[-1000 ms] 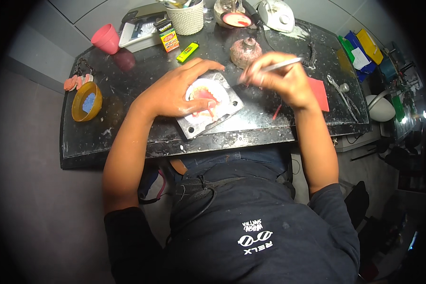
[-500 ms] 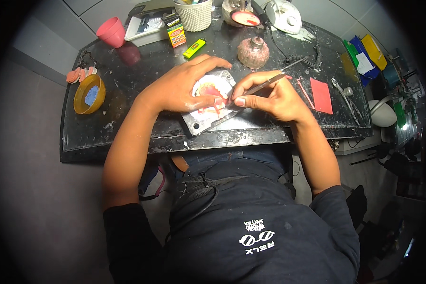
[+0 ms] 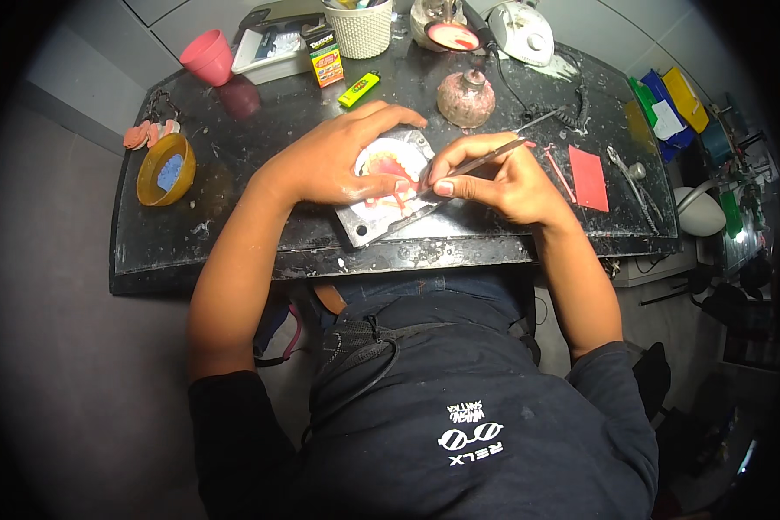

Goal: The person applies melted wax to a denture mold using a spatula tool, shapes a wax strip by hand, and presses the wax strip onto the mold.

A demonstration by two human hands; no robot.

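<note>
A dental cast (image 3: 386, 159) with teeth and pink wax on its arch rests on a grey metal plate (image 3: 374, 230) near the desk's front edge. Around its left and far side curves my left hand (image 3: 336, 162), steadying it with the thumb across the near part of the arch and the fingers reaching over the far side. My right hand (image 3: 499, 178) pinches a slim metal wax carver (image 3: 492, 156) like a pen. The carver's working tip is down at the cast's right side, largely hidden by my fingertips; its other end points up to the right.
A red wax sheet (image 3: 588, 178), a thin pink stick (image 3: 561, 174) and metal pliers (image 3: 633, 186) lie to the right. Beyond the cast are a glass burner (image 3: 466, 98) and a lighter (image 3: 359, 89). A yellow bowl (image 3: 153, 184) and pink cup (image 3: 207, 59) stand left.
</note>
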